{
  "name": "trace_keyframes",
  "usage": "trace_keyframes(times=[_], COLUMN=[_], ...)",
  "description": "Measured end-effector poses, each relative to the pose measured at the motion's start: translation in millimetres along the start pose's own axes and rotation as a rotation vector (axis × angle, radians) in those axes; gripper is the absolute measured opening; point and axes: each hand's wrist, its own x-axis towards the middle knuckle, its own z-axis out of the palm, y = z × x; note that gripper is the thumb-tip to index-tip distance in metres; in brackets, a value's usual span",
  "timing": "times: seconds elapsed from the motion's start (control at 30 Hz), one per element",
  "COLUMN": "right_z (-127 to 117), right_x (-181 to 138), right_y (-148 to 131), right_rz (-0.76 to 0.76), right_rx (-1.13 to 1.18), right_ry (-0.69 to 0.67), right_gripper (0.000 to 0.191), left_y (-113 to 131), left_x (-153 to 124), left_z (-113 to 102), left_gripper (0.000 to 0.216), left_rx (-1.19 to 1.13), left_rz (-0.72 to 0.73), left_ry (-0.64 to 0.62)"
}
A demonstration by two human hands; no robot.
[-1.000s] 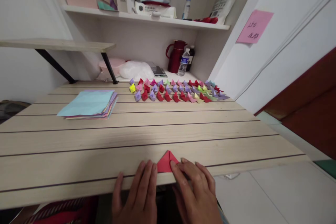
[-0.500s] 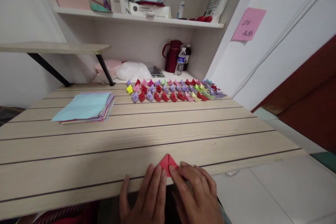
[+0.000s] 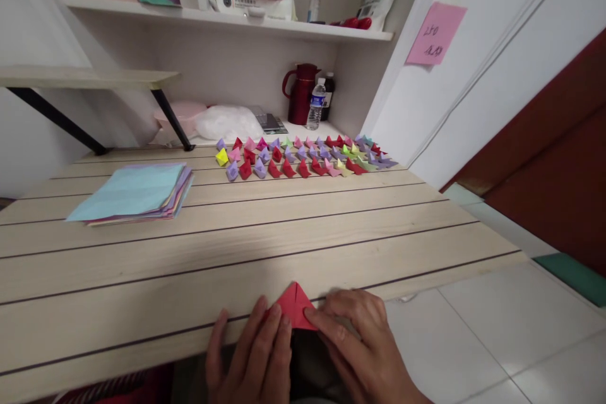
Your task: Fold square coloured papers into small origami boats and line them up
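Observation:
A small red folded paper (image 3: pixel 296 310) lies at the table's front edge, its point facing away from me and a crease running down its middle. My left hand (image 3: pixel 255 353) rests with fingers stretched out, the fingertips pressing on the paper's left side; its thumb is spread apart. At the right corner, my right hand (image 3: pixel 362 338) pinches the paper, the index finger on top and the thumb below the edge, partly hidden. Several rows of small folded paper boats (image 3: pixel 288 168) in mixed colours stand at the back of the table.
A stack of coloured paper sheets (image 3: pixel 132 192), light blue on top, lies at the left. Behind the boats are a dark red jug (image 3: pixel 302 95), a water bottle (image 3: pixel 315 104) and a white plastic bag (image 3: pixel 228 123). A pink note (image 3: pixel 436 35) hangs on the right wall.
My right hand has turned and shifted, its outer fingers now curled and its index finger at the paper's right corner. The left fingers have slid left. The whole view has shifted slightly.

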Motion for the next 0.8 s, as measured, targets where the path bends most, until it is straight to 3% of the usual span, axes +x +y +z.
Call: trace_keyframes(times=[0.3, 0.5, 0.67, 0.73, 0.8], right_z=[-2, -11, -27, -27, -20], right_x=[17, 16, 61, 92, 123], right_y=[-3, -4, 5, 18, 36], right_rz=[0.075, 0.167, 0.425, 0.466, 0.619], right_rx=[0.133, 0.253, 0.645, 0.824, 1.034], right_ry=[0.071, -0.033, -0.129, -0.212, -0.339], right_gripper=[0.022, 0.02, 0.009, 0.008, 0.017], left_y=[2, 1, -20, -31, -43], left_x=[12, 23, 48, 67, 89], left_z=[-2, -14, -20, -15, -5], left_gripper=[0.019, 0.017, 0.012, 0.009, 0.012], left_rx=[-0.038, -0.219, -0.36, -0.419, -0.509], left_rz=[-0.081, -0.173, -0.077, -0.162, -0.446], left_ry=[-0.019, -0.05, -0.187, -0.224, -0.294])
